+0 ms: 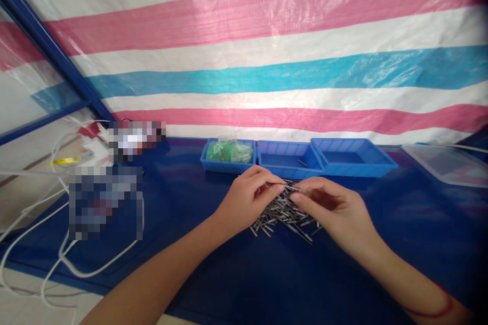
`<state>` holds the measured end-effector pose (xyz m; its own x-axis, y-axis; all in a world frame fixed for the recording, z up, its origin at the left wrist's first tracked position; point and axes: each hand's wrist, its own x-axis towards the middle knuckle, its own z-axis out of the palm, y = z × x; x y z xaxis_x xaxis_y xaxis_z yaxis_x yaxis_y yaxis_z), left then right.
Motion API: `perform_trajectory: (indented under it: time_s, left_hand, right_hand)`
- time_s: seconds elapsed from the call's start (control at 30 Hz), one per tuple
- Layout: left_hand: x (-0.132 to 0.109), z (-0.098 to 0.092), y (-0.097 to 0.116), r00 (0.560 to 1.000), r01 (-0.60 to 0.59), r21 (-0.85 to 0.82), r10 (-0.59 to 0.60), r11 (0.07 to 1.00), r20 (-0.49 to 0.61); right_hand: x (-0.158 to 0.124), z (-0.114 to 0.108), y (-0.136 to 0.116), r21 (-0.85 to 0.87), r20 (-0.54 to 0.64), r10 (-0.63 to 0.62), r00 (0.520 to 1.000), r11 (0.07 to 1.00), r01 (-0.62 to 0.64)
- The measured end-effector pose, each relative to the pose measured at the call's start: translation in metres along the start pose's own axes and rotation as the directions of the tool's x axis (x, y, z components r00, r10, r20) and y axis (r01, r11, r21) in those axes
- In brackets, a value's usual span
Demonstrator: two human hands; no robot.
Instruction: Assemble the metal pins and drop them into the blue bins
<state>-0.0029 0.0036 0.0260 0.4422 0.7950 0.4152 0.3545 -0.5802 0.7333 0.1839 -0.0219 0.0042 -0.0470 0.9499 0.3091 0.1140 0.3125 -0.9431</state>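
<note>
Sheeting (pixel 267 25) striped in pink, white and blue hangs along the far side, behind a dark blue table (pixel 236 284). White cables (pixel 61 256) loop over the table's left end. Three blue bins stand in a row toward the far edge: the left bin (pixel 229 166) holds green contents and clear plastic bags, the middle bin (pixel 293 169) has a small pin lying inside, and the right bin (pixel 354 170) stands beside it. A clear plastic tray (pixel 446 162) lies at far right. Just nearer than the bins, the left hand (pixel 249 193) and right hand (pixel 339 203) come close together over a loose pile of metal pins (pixel 284 213), fingertips apparently pinching opposite ends of one slim pin (pixel 292 189). A weak pinch could let it slip back among the others and be lost there; a hand brushing the pile's ragged near edge could scatter pieces across the table. Fingers cover the held pin's ends, so its length and the right hand's exact grip are hard to confirm. The pile's far side is partly hidden, two items at left are masked by coarse blocks, and both forearms run out of view.
</note>
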Motion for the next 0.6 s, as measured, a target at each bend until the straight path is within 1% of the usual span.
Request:
perform_trajectory:
  time_s: [0.17, 0.27, 0.33, 0.4, 0.5, 0.53, 0.6]
  left_hand:
    - [0.000, 0.000, 0.003, 0.997, -0.011, 0.013, 0.010, 1.000, 0.071]
    - [0.000, 0.000, 0.005, 0.991, -0.008, 0.037, 0.003, 0.999, 0.131]
    - [0.000, -0.001, 0.005, 0.991, 0.001, 0.071, -0.011, 0.998, 0.137]
    - [0.002, -0.004, 0.002, 0.995, 0.025, 0.129, -0.037, 0.991, 0.089]
    - [0.007, -0.011, -0.009, 0.997, 0.070, 0.261, -0.073, 0.963, 0.003]
    - [0.008, -0.014, -0.013, 0.997, 0.068, 0.301, -0.071, 0.951, 0.000]
    - [0.010, -0.018, -0.020, 0.998, 0.039, 0.364, -0.056, 0.931, 0.037]
  right_hand:
    - [-0.004, -0.001, 0.000, -0.062, -0.024, -0.095, 0.995, 0.994, 0.093]
    - [-0.004, -0.002, -0.001, -0.125, -0.014, -0.134, 0.991, 0.983, 0.131]
    - [0.001, -0.004, -0.001, -0.185, -0.009, -0.150, 0.989, 0.972, 0.145]
    - [0.011, -0.007, -0.001, -0.245, -0.046, -0.171, 0.984, 0.957, 0.155]
    - [0.037, -0.013, 0.002, -0.389, -0.136, -0.226, 0.965, 0.908, 0.158]
    - [0.047, -0.015, 0.004, -0.451, -0.149, -0.253, 0.956, 0.877, 0.162]
    - [0.066, -0.019, 0.010, -0.560, -0.141, -0.309, 0.941, 0.808, 0.182]
